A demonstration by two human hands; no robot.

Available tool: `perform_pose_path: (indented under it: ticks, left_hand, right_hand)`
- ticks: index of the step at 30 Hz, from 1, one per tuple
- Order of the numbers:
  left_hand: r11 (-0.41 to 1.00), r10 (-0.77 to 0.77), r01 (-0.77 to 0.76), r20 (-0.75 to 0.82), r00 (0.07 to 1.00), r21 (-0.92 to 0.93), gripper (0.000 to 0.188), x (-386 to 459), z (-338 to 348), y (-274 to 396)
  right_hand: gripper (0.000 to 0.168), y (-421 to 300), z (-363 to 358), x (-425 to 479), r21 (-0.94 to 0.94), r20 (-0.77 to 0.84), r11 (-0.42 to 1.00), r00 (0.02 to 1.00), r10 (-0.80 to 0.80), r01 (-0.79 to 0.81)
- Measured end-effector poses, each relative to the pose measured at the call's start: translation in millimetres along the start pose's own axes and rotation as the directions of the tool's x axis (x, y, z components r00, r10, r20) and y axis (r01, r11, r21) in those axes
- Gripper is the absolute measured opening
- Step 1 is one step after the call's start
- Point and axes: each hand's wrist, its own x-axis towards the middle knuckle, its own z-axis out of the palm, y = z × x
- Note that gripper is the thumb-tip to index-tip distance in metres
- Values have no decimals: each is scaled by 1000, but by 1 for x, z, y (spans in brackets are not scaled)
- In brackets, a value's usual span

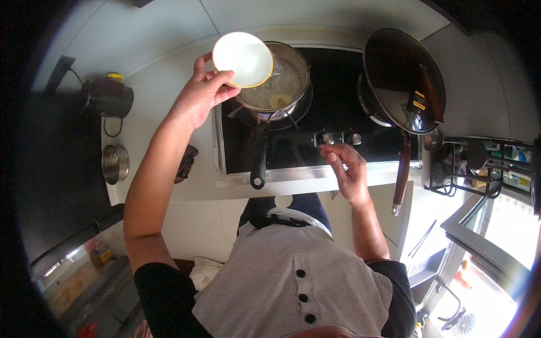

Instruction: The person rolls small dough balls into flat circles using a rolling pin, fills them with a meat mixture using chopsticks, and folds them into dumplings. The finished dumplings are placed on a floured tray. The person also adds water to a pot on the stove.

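Note:
My left hand (207,91) grips a white bowl (243,57) with a yellow rim, thumb on the edge. The bowl is tilted over the left part of a saucepan (258,148) with a long black handle. Liquid (293,72) fills the pan, and a pale ring-shaped patch (280,100) shows near its front side. The pan stands on the left burner of a black glass hob (334,93). My right hand (348,173) is just in front of the control knobs (326,138), fingers bent and thumb apart, holding nothing. Whether a fingertip touches a knob is unclear.
A wok with a brown handle (400,169) stands on the right, its dark glass lid (397,76) leaning upright. Further right are a utensil rack (448,177) and an open window (486,224). On the left are a black kettle (107,97) and a steel bowl (115,164).

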Motion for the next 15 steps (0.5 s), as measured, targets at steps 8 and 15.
perform_pose_path:
  ticks: [8,15]
  left_hand:
    - [997,72,-69,-119,990,24,69,-11,6,12]
    - [974,122,-129,-53,991,-184,63,-26,6,17]
  right_hand:
    - [23,19,-11,-6,69,21,997,999,-31,30]
    - [22,28,-14,-21,177,132,984,991,-22,-2]
